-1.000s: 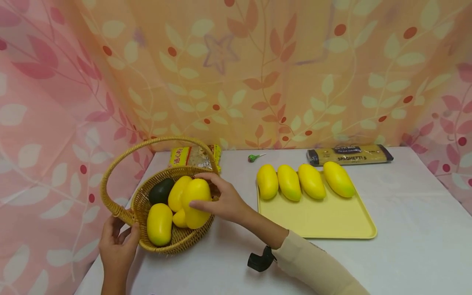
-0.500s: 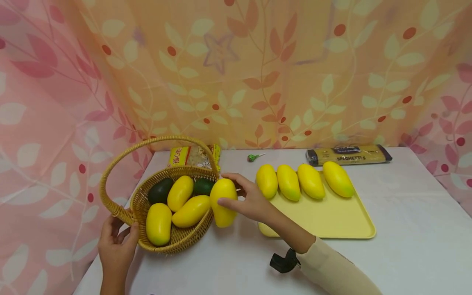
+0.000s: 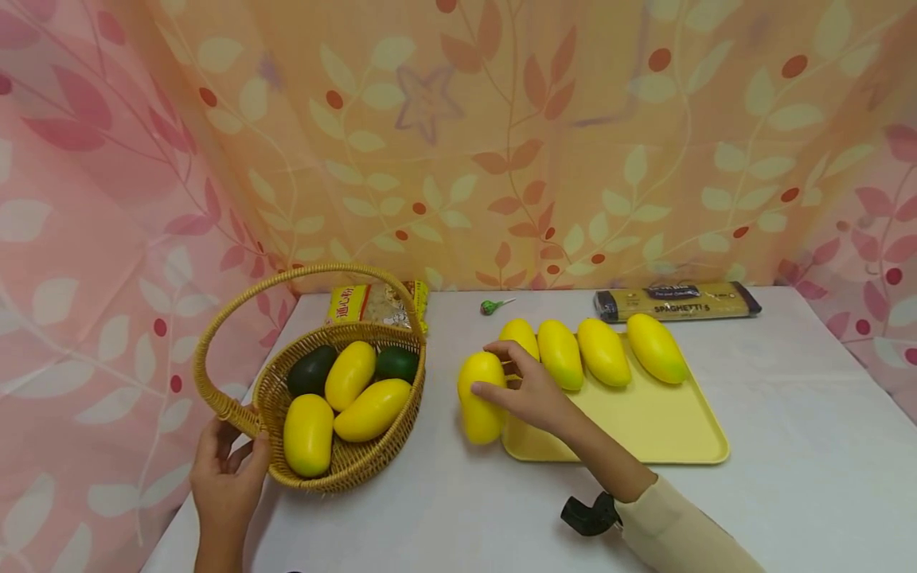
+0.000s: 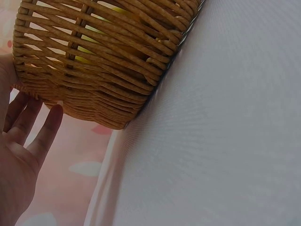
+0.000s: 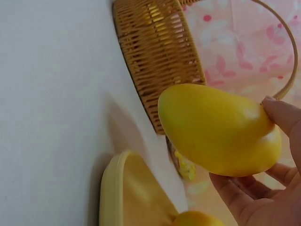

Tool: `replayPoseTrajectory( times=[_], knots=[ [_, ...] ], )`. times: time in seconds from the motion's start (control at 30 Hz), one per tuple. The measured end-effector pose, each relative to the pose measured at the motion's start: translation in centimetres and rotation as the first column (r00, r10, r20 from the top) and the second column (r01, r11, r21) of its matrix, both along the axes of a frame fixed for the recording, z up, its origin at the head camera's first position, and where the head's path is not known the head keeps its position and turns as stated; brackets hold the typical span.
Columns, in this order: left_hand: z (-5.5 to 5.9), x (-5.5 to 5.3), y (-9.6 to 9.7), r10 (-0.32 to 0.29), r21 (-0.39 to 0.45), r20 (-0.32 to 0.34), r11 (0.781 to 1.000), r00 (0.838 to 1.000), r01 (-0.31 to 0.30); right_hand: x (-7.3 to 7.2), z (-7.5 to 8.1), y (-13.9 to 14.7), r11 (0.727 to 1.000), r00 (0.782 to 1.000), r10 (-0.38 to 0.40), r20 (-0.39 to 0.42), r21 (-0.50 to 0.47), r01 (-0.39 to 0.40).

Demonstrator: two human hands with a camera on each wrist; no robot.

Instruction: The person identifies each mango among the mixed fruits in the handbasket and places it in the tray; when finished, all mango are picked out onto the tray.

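My right hand (image 3: 526, 390) holds a yellow mango (image 3: 481, 398) between thumb and fingers, in the air beside the left edge of the yellow tray (image 3: 645, 434). The right wrist view shows this mango (image 5: 218, 129) clear of the table. At the left, my left hand (image 3: 228, 469) grips the rim of the wicker basket (image 3: 358, 477) by the foot of its handle. Inside the basket lie several yellow mangoes (image 3: 309, 436) and two dark green fruits (image 3: 312, 371), perhaps avocados. A row of several mangoes (image 3: 561, 355) lies along the tray's far side.
Behind the basket is a yellow food packet (image 3: 380, 304). A green lollipop (image 3: 491, 307) and a spaghetti pack (image 3: 677, 302) lie at the table's back edge. The arched basket handle (image 3: 308, 270) rises above the fruit. A black wrist device (image 3: 591, 515) sits by the right sleeve.
My right hand has lifted the mango out of the basket and carried it right to the tray's edge, uncovering a dark green fruit. The left hand stays on the basket.
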State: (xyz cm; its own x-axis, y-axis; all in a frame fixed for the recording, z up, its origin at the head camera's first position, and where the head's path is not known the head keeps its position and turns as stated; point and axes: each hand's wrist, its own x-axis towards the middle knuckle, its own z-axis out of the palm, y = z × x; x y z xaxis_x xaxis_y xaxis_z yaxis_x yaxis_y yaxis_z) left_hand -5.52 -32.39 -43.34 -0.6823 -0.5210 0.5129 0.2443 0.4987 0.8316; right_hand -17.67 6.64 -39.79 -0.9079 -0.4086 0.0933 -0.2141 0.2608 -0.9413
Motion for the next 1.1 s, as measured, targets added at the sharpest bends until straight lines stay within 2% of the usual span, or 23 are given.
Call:
replayPoseTrajectory(
  times=[0.2,0.47,0.77,1.1],
  knots=[
    [0.0,0.1,0.1,0.02,-0.007,0.032,1.0,0.999,-0.02,-0.1,-0.5,1.6,0.987,0.993,-0.115,0.037,0.117,0.11],
    [-0.1,0.1,-0.2,0.007,-0.032,0.007,0.999,1.0,-0.006,-0.3,-0.9,2.7,0.965,0.979,-0.189,0.081,0.201,0.17],
    [0.0,0.0,-0.2,0.009,-0.04,0.003,0.999,1.0,-0.009,-0.4,-0.9,3.9,0.938,0.977,-0.203,0.065,0.298,0.176],
    [0.2,0.0,0.0,0.016,-0.03,0.019,0.999,1.0,-0.015,-0.3,-0.5,5.1,0.915,0.985,-0.173,0.02,0.375,0.153]
  ],
)
